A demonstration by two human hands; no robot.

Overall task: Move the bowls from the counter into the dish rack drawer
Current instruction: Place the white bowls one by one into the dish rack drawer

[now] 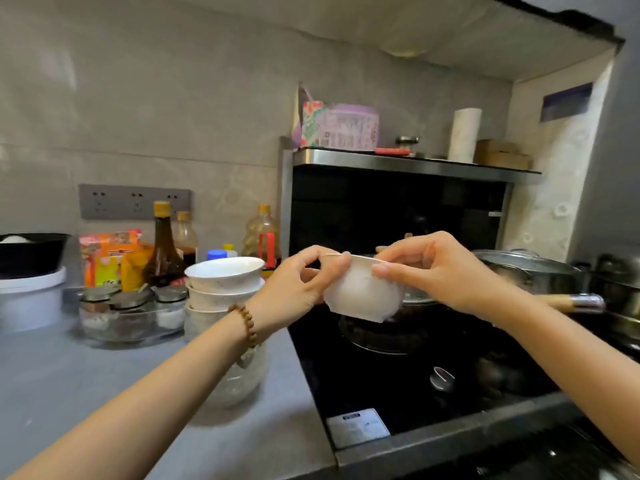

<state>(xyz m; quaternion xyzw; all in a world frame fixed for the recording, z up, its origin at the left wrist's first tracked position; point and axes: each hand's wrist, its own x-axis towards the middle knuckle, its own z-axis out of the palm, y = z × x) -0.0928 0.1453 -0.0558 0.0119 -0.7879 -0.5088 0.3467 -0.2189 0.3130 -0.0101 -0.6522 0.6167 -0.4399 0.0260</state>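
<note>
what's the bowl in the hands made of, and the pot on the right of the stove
The bowl, pinched at its rim by the left hand and right hand, looks like glazed ceramic or possibly melamine: off-white, faintly speckled, soft sheen, raised foot. The pot looks like polished stainless steel: silvery wall with bright reflections.

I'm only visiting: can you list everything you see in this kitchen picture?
counter: one, grey, left
stove: one, black, right of the counter
held bowl: one, white, in the air over the stove
stacked bowls: at least three, white, on the counter beside the stove
bottles: three, brown to amber, behind the stack
spice jars: three, dark-lidded, in a glass tray
pots: several, steel, at stove's right
paper roll: one, white, on the hood shelf
left hand: one, pinching the held bowl's rim
right hand: one, gripping its opposite rim
</note>
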